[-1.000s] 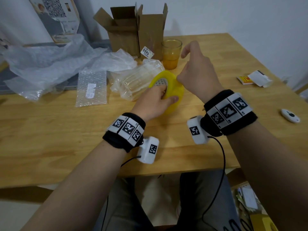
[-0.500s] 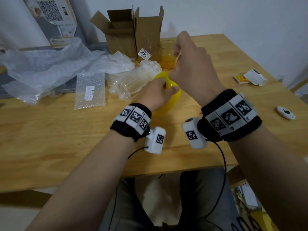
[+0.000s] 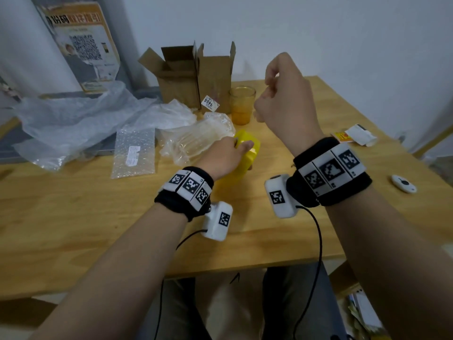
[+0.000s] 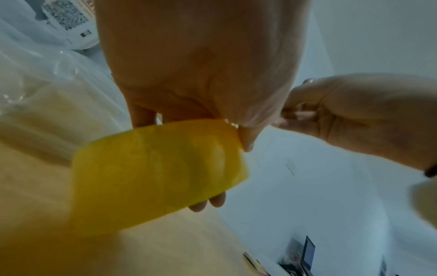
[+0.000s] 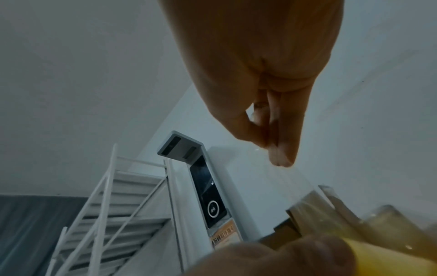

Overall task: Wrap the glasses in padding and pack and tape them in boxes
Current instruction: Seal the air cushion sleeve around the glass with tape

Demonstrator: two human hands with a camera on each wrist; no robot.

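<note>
Tape first: the fat yellow roll of packing tape (image 3: pixel 247 158) is gripped in the left hand (image 3: pixel 224 157), thumb on the outer face and fingers curled round the far side, so it sits edge-on just over the light wooden table (image 3: pixel 73 217). In the left wrist view you can see the thumb tip pressed right at the roll's upper rim and a couple of fingertips (image 4: pixel 205 204) poking out underneath. Up and to the right of that grip, the right hand (image 3: pixel 285 99) is lifted with thumb and fingers pinched together; looks like a clear strip of tape end is between them, but it's too faint to say for sure. Just left of the roll, touching the left hand's knuckles, lies a bundle wrapped in clear air-column padding (image 3: pixel 196 141), and further left a small flat bubble-wrap pouch with a white label (image 3: pixel 133 153). Beyond the grip stands an amber drinking glass (image 3: pixel 242 105), upright and unwrapped, right beside an open brown cardboard box (image 3: pixel 196 77) with its flaps up. Crumpled clear plastic sheeting (image 3: pixel 81 119) is piled at the far left. Off to the right there's a small white oval remote (image 3: pixel 403 184).
</note>
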